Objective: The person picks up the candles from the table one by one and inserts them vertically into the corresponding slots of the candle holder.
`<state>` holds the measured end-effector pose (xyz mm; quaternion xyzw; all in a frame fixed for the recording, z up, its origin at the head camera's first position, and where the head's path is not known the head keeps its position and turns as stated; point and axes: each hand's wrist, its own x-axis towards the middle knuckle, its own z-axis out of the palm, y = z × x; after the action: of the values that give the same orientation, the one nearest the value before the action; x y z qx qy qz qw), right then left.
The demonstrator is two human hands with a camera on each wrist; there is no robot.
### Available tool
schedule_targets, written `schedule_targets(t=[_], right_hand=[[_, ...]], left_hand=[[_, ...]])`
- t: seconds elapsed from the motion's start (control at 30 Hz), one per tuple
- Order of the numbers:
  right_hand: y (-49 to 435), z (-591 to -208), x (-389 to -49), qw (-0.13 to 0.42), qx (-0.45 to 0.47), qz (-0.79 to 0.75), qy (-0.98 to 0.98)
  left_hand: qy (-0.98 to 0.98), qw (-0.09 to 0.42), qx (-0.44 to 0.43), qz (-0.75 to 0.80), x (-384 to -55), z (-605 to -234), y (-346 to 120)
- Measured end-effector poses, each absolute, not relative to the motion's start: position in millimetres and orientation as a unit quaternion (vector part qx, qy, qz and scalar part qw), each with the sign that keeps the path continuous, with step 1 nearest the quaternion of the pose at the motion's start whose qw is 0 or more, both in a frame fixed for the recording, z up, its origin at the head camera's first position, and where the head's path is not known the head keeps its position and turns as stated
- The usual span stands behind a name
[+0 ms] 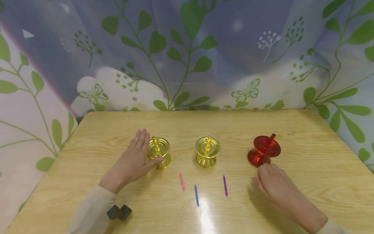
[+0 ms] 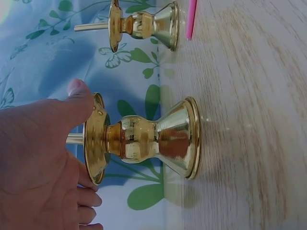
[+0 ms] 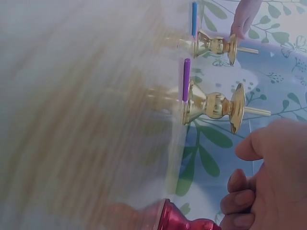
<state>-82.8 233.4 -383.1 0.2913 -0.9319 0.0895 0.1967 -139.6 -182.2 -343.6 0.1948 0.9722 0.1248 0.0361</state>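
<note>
My left hand [image 1: 132, 164] is beside the leftmost gold candle holder [image 1: 165, 161], its fingers straight. The thumb lies across the front, at the dish's rim in the left wrist view, where the holder [image 2: 136, 139] stands upright on its flared base. My right hand [image 1: 276, 187] is just in front of the red candle holder [image 1: 258, 157], fingers loosely curled, thumb apart, nothing between them. In the right wrist view only part of the red holder [image 3: 175, 221] shows. Between the hands stands a second gold candle holder [image 1: 206, 160]. Each holder has a thin upright tube in its dish; the red one looks tilted.
Pink [image 1: 182, 182], blue [image 1: 196, 195] and purple [image 1: 225, 186] thin candles lie on the wooden table [image 1: 140, 208] in front of the holders. A leaf-patterned cloth [image 1: 222, 87] hangs behind the table's back edge. A dark device [image 1: 119, 213] sits at the left wrist.
</note>
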Motion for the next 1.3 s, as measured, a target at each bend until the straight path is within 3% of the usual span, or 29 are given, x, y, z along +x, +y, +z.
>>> schedule_targets(t=[1.3], right_hand=[[193, -368, -90, 0.174, 0.331, 0.048, -0.926]], left_hand=[[0.975, 0.044, 0.179, 0.126, -137, -345, -176]])
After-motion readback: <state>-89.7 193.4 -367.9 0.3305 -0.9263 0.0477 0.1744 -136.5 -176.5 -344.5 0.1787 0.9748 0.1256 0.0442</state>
